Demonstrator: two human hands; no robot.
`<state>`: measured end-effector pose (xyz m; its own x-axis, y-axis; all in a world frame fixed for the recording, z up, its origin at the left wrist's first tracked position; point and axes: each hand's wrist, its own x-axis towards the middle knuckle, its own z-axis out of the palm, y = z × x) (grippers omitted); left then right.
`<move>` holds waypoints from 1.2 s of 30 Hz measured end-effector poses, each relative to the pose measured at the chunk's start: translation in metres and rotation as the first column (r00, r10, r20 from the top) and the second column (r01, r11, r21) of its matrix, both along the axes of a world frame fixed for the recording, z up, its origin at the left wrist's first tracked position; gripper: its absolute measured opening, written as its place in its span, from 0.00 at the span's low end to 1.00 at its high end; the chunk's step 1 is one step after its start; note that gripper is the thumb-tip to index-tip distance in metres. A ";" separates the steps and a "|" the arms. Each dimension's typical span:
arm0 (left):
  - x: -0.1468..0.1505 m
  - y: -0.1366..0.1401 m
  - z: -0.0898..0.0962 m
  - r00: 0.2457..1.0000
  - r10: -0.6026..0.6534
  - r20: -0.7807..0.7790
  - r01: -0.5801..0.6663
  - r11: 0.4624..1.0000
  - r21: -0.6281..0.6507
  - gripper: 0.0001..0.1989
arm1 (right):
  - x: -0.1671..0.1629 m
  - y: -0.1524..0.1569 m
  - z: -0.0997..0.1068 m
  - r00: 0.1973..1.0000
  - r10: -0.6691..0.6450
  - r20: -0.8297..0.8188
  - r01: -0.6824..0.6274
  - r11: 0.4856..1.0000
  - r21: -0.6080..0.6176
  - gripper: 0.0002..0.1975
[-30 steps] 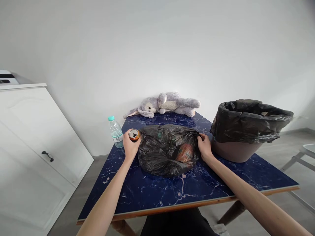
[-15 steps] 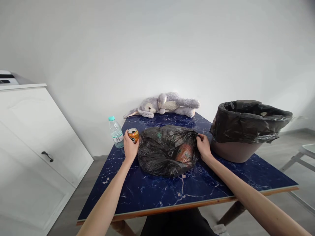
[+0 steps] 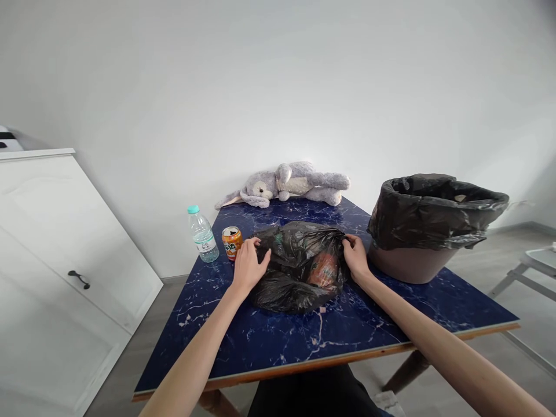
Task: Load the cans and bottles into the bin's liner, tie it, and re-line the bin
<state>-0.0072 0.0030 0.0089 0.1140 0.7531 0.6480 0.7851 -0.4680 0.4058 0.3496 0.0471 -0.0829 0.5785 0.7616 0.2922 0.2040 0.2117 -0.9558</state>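
Observation:
A black plastic bag lies on the blue marbled table, its mouth facing up and a reddish-brown packaged item showing inside it. My right hand pinches the bag's right edge. At the left edge, my left hand has its thumb and fingers apart and holds nothing. Just left of that hand stands an orange drink can, upright and opened on top. Beside the can is a clear water bottle with a teal cap.
A brown bin lined with a black bag stands on the table's right side. Against the wall lies a grey plush rabbit. A white cabinet is on the left, and a pale chair on the right.
My left hand has let go of the orange can, which now stands on the table, and has moved right to the bag's left edge. My right hand keeps its pinch on the bag.

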 end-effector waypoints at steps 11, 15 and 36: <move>-0.020 0.025 -0.014 0.994 -0.007 0.109 0.024 0.986 -0.164 0.17 | -0.002 0.000 0.000 1.000 0.016 0.007 -0.016 1.000 -0.008 0.18; -0.028 0.027 -0.010 0.992 0.001 0.125 0.022 0.983 -0.183 0.16 | -0.002 0.000 -0.001 1.000 0.027 0.008 -0.027 1.000 -0.008 0.18; -0.033 0.007 0.028 0.997 0.050 0.054 -0.017 0.874 -0.485 0.17 | -0.004 -0.006 0.009 0.997 0.074 -0.034 -0.075 0.997 -0.035 0.17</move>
<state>-0.0401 0.0097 0.0371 0.0545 0.9770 0.2062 0.7621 -0.1741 0.6236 0.3458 0.0412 -0.0743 0.5288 0.8125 0.2453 0.1572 0.1902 -0.9691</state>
